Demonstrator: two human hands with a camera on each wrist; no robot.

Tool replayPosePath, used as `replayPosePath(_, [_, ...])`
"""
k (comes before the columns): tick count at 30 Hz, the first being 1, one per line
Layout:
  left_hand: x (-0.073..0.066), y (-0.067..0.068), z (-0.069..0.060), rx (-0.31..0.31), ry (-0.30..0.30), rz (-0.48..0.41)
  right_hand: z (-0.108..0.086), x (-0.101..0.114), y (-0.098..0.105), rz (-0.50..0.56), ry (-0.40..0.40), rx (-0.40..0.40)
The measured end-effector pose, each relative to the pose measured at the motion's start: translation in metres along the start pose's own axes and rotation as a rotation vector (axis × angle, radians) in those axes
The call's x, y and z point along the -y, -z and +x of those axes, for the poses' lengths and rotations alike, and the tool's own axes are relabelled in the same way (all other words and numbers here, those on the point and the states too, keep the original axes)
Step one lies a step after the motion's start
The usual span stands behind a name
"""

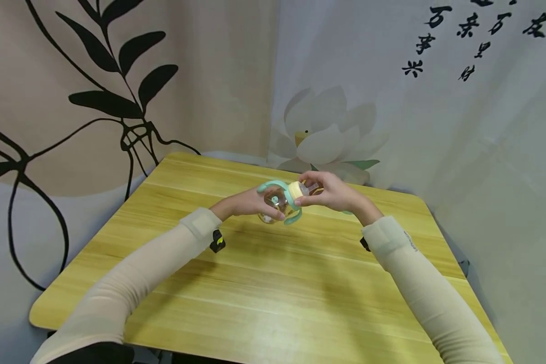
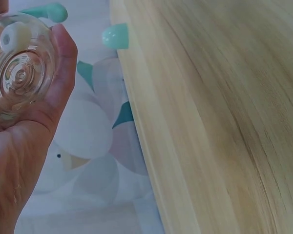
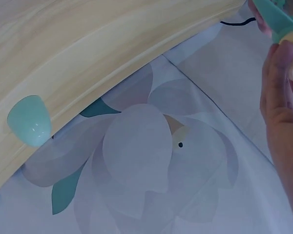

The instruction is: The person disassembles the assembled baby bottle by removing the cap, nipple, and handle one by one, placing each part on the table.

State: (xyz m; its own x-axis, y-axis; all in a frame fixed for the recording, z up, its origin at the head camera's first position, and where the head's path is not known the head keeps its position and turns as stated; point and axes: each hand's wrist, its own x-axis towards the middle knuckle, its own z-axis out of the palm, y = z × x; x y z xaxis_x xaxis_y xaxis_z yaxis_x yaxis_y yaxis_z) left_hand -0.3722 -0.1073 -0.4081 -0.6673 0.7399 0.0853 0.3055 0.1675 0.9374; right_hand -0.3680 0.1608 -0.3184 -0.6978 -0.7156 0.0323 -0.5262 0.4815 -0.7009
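Note:
A clear baby bottle (image 1: 279, 198) with mint-green handles is tilted above the table, its nipple end toward the right. My left hand (image 1: 245, 203) holds the rounded body; in the left wrist view the bottle's ringed base (image 2: 20, 75) faces the camera. At the other end, my right hand (image 1: 331, 193) grips around the pale yellow collar (image 1: 296, 190), thumb and fingers on opposite sides. A translucent nipple sticks out of the collar, partly hidden by those fingers. Near the table's far edge stands a mint-green cap (image 3: 30, 121), mostly hidden behind the right hand in the head view.
The wooden table (image 1: 264, 283) spreads below both arms. Printed curtains (image 1: 227, 76) hang close behind its far edge and along the sides, with a lotus picture (image 1: 327, 131) at the back.

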Motion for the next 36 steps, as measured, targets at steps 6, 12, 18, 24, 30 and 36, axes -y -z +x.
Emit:
replayPosePath(6, [0.003,-0.002,-0.004,0.009,0.012,-0.005,-0.002,0.001,-0.005,0.018,0.010,0.005])
replayPosePath(12, [0.004,-0.004,-0.009,0.025,0.026,0.019,-0.006,0.004,-0.010,0.005,0.014,0.024])
replayPosePath(18, [0.003,-0.006,-0.008,0.062,0.017,0.017,-0.010,0.004,-0.014,-0.029,0.040,0.027])
replayPosePath(24, [0.002,-0.008,-0.010,0.079,0.026,0.004,-0.014,0.008,-0.014,-0.034,0.083,0.040])
replayPosePath(30, [0.000,-0.008,-0.010,0.073,0.018,0.022,-0.019,0.017,-0.015,-0.204,0.172,0.000])
replayPosePath(36, [0.002,-0.008,-0.010,0.070,0.011,0.014,-0.024,0.018,-0.023,-0.526,0.427,-0.067])
